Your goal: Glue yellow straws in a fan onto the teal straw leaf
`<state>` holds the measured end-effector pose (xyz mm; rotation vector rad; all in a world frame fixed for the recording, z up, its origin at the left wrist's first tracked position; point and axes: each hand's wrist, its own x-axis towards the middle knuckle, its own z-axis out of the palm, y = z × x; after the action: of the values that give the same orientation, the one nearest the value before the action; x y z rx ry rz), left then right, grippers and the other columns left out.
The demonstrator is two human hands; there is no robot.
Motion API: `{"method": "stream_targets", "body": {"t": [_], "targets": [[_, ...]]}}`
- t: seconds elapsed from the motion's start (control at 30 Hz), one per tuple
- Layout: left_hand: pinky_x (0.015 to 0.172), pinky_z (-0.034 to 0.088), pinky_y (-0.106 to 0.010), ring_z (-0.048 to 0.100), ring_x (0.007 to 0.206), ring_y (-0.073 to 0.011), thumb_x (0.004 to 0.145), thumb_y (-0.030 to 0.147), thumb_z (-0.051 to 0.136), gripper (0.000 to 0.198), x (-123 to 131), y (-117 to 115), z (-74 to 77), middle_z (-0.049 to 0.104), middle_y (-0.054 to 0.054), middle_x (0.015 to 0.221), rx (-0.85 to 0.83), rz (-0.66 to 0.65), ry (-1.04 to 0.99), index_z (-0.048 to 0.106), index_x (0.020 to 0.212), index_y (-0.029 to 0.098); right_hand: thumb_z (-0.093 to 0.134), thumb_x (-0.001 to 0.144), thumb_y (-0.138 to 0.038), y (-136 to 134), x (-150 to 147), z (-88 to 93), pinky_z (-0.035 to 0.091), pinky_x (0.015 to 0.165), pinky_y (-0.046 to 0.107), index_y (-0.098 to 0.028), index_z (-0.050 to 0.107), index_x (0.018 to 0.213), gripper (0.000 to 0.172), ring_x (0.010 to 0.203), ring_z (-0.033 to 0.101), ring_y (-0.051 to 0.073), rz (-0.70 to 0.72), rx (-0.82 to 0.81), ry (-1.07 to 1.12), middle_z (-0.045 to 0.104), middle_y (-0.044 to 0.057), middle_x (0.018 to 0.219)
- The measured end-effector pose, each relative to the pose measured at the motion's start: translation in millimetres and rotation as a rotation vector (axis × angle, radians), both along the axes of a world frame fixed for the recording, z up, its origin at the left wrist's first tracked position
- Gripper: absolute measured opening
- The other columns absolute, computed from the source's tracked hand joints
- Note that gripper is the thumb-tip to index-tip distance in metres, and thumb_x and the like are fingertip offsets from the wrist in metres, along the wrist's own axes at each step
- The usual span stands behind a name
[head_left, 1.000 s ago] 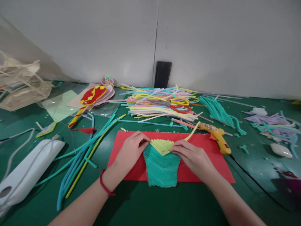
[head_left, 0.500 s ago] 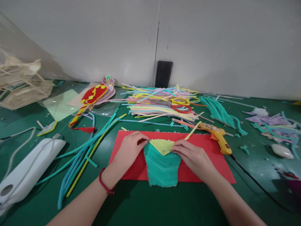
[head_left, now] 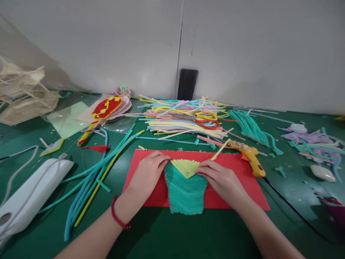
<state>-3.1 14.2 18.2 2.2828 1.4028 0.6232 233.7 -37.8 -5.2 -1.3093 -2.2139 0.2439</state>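
A teal panel [head_left: 185, 196] of pipe cleaners set side by side lies across a red sheet, its lower end past the sheet's near edge. On its top, yellow strips [head_left: 186, 167] form nested V shapes. My left hand [head_left: 149, 172] is closed, thumb and fingertips pinched at the panel's upper left corner. At the upper right edge, my right hand [head_left: 222, 180] is closed, its fingertips pressed together on the strips. A loose yellow pipe cleaner [head_left: 221, 149] runs out beyond these fingers, up and to the right; its near end is hidden under them.
The red sheet [head_left: 242, 190] lies on the green table. A yellow glue gun [head_left: 252, 160] rests at its right edge, cord trailing right. Behind are a pile of pipe cleaners [head_left: 185, 126], scissors [head_left: 207, 124] and a leaning phone [head_left: 188, 84]. A white power strip [head_left: 35, 194] lies left.
My left hand has shifted very slightly left, fingers drawn closer together. My right hand and the panel look almost the same.
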Motion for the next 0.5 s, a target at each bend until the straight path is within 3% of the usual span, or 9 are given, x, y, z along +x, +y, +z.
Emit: {"method": "stream_targets", "body": {"t": [0.1, 0.27, 0.37, 0.5], "targets": [[0.082, 0.056, -0.032, 0.067, 0.092, -0.0186, 0.094, 0.016, 0.042, 0.025, 5.0, -11.3, 3.0, 0.069, -0.006, 0.104, 0.143, -0.001, 0.112, 0.065, 0.103, 0.016, 0.045, 0.094, -0.020, 0.1, 0.0, -0.6, 0.053, 0.071, 0.020, -0.021, 0.066, 0.093, 0.021, 0.082, 0.067, 0.012, 0.000, -0.005, 0.013, 0.068, 0.004, 0.095], [0.085, 0.054, -0.036, 0.063, 0.106, -0.0242, 0.097, 0.026, 0.033, 0.037, 18.1, -44.7, 0.1, 0.064, -0.013, 0.120, 0.443, -0.145, 0.332, 0.058, 0.120, 0.012, 0.044, 0.094, -0.018, 0.1, -0.9, 0.2, 0.053, 0.072, 0.019, -0.020, 0.066, 0.094, 0.022, 0.083, 0.066, 0.012, 0.002, -0.009, 0.023, 0.068, 0.004, 0.094], [0.094, 0.049, -0.038, 0.054, 0.120, -0.0273, 0.097, 0.037, 0.033, 0.045, 20.1, -58.1, -9.1, 0.056, -0.015, 0.133, 0.471, -0.190, 0.401, 0.056, 0.124, 0.010, 0.043, 0.094, -0.019, 0.0, -1.2, 1.9, 0.054, 0.071, 0.019, -0.020, 0.066, 0.094, 0.024, 0.083, 0.067, 0.012, 0.000, -0.013, 0.021, 0.068, 0.004, 0.094], [0.097, 0.045, -0.044, 0.051, 0.124, -0.0299, 0.096, 0.042, 0.033, 0.050, 19.0, -62.0, -18.6, 0.051, -0.017, 0.137, 0.441, -0.204, 0.466, 0.054, 0.128, 0.010, 0.042, 0.094, -0.019, -0.1, -1.0, 3.6, 0.055, 0.071, 0.020, -0.021, 0.067, 0.093, 0.025, 0.083, 0.067, 0.012, -0.002, -0.009, 0.023, 0.068, 0.004, 0.094]]}}
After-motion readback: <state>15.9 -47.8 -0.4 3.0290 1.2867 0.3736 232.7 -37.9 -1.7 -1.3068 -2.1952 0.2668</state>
